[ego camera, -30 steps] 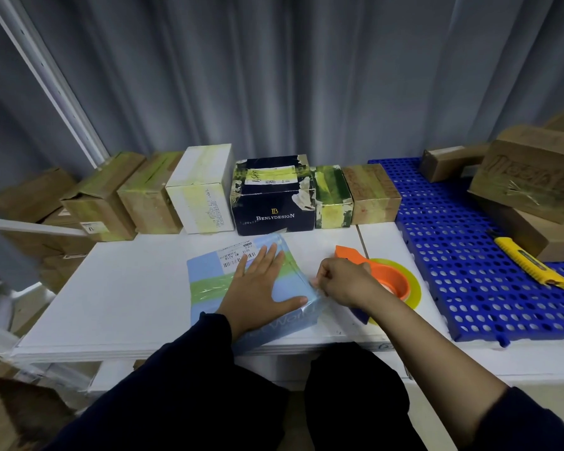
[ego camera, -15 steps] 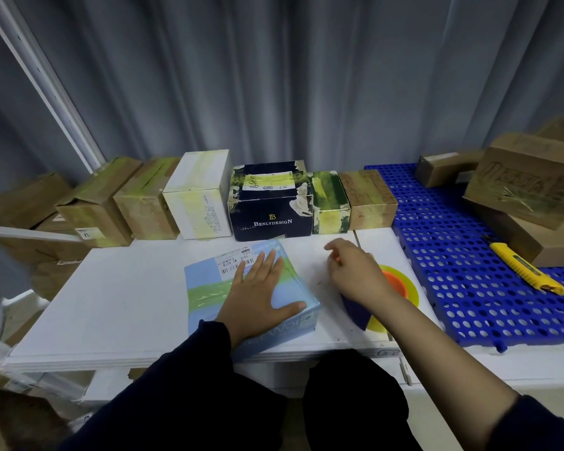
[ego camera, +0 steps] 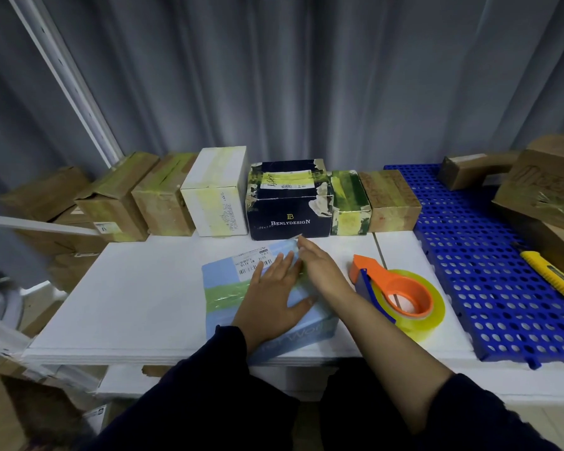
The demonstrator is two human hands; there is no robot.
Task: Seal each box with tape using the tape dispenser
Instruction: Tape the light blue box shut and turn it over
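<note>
A flat light-blue box (ego camera: pixel 223 281) with a white barcode label and a greenish band of tape lies on the white table (ego camera: pixel 137 288). My left hand (ego camera: pixel 275 294) presses flat on its top. My right hand (ego camera: pixel 319 271) lies with straight fingers along the box's right far edge, touching the tape there. The orange tape dispenser (ego camera: pixel 401 294) with a yellowish clear roll rests on the table just right of my right forearm, held by neither hand.
A row of taped boxes lines the back: brown ones (ego camera: pixel 137 196), a white one (ego camera: pixel 215 193), a dark blue one (ego camera: pixel 288 203). A blue perforated mat (ego camera: pixel 476 262) at right carries a yellow utility knife (ego camera: pixel 551 276) and brown cartons (ego camera: pixel 544 187).
My right hand left the dispenser, which now lies uncovered on the table, and moved left and forward onto the blue box's far right edge. My left hand stayed on the box.
</note>
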